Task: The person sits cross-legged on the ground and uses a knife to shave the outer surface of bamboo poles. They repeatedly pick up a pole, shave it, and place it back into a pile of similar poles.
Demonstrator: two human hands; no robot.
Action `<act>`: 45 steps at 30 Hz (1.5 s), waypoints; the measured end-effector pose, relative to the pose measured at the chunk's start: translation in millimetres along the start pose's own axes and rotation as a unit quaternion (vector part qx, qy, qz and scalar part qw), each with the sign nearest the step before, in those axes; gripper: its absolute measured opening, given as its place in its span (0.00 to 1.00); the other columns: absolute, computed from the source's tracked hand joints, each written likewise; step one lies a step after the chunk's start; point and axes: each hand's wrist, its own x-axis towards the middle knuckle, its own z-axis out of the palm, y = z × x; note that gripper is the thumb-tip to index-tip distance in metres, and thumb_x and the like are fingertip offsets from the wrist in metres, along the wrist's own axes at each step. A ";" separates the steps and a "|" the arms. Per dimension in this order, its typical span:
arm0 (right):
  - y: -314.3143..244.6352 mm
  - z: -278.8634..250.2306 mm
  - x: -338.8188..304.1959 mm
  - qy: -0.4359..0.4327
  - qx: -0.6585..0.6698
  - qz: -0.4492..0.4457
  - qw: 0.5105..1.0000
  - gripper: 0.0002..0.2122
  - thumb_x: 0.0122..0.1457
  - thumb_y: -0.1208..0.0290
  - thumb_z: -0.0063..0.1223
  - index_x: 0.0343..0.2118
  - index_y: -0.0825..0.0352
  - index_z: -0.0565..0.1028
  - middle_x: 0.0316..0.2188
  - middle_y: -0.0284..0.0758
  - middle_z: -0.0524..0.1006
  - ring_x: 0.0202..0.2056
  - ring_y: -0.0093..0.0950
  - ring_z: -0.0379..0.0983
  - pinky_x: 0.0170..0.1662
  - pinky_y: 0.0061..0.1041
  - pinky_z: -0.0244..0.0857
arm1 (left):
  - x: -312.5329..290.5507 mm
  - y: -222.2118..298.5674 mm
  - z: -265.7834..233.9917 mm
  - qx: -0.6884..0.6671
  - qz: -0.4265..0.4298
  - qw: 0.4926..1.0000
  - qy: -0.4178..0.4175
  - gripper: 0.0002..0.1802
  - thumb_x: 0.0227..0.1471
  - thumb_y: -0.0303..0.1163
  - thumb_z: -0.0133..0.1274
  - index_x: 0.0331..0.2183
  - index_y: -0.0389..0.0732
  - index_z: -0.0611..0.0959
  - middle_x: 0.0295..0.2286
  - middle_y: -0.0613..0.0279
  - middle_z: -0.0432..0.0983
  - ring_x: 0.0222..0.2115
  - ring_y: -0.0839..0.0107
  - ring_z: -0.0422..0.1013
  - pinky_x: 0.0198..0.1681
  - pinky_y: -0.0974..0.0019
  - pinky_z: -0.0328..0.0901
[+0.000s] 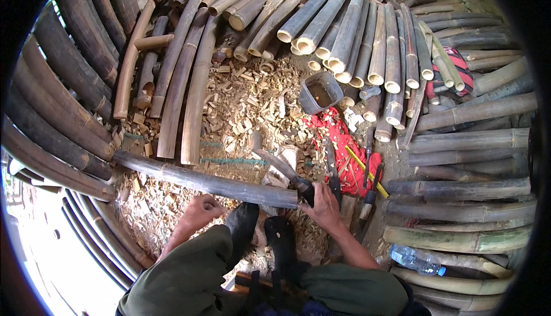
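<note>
A dark split bamboo length (206,183) lies crosswise in front of me, its right end above my black-shod feet. My right hand (322,206) is closed round the dark handle of a machete (282,168), beside that right end. The machete's blade points away to the far left, over the chips beyond the bamboo. Just on the near side of the bamboo, my left hand (201,211) has its fingers curled in, with nothing visible in them. Whether it touches the bamboo I cannot tell.
Wood chips (241,104) cover the ground. Beyond my right hand lie a red cloth (343,154), a yellow measuring tape (359,162) and other tools. A grey plastic tub (313,105) stands farther off. Bamboo poles (459,188) are stacked around, with a plastic bottle (416,258) at right.
</note>
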 end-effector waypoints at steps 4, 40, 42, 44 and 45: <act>9.0 13.7 8.3 0.045 0.058 -0.025 0.997 0.30 0.53 0.67 0.69 0.56 0.71 0.67 0.43 0.54 0.76 0.47 0.55 0.75 0.50 0.49 0.70 | 11.0 48.3 4.0 0.205 0.325 0.911 0.147 0.31 0.41 0.41 0.76 0.45 0.39 0.81 0.37 0.56 0.80 0.41 0.57 0.77 0.47 0.51 0.71; -69.0 -64.8 -13.0 -0.013 -0.003 -0.124 0.992 0.14 0.66 0.67 0.59 0.40 0.70 0.66 0.29 0.54 0.79 0.28 0.55 0.79 0.29 0.49 0.74 | 80.1 17.8 -9.7 0.465 0.263 0.844 0.041 0.13 0.43 0.26 0.66 0.34 0.41 0.81 0.30 0.57 0.83 0.34 0.58 0.82 0.44 0.50 0.77; -50.4 -42.8 -4.2 -0.056 -0.060 -0.114 0.990 0.13 0.65 0.68 0.59 0.41 0.70 0.66 0.29 0.54 0.79 0.28 0.55 0.79 0.29 0.48 0.74 | 78.2 18.3 -8.1 0.452 0.304 0.834 0.087 0.17 0.37 0.23 0.67 0.32 0.43 0.78 0.31 0.57 0.82 0.36 0.55 0.80 0.46 0.48 0.76; -53.3 -52.8 -2.6 -0.069 -0.070 -0.103 0.990 0.13 0.65 0.69 0.59 0.41 0.70 0.67 0.29 0.54 0.79 0.29 0.54 0.80 0.30 0.47 0.75 | 79.5 21.0 -9.5 0.452 0.311 0.831 0.091 0.16 0.37 0.23 0.66 0.32 0.43 0.78 0.32 0.57 0.82 0.36 0.56 0.80 0.48 0.48 0.75; -67.9 -61.7 -3.3 -0.063 -0.067 -0.102 0.991 0.13 0.65 0.69 0.59 0.40 0.70 0.67 0.29 0.53 0.79 0.28 0.54 0.79 0.30 0.47 0.75 | 76.9 18.4 -8.0 0.451 0.310 0.832 0.089 0.16 0.37 0.23 0.66 0.31 0.43 0.78 0.32 0.58 0.82 0.37 0.56 0.80 0.49 0.48 0.75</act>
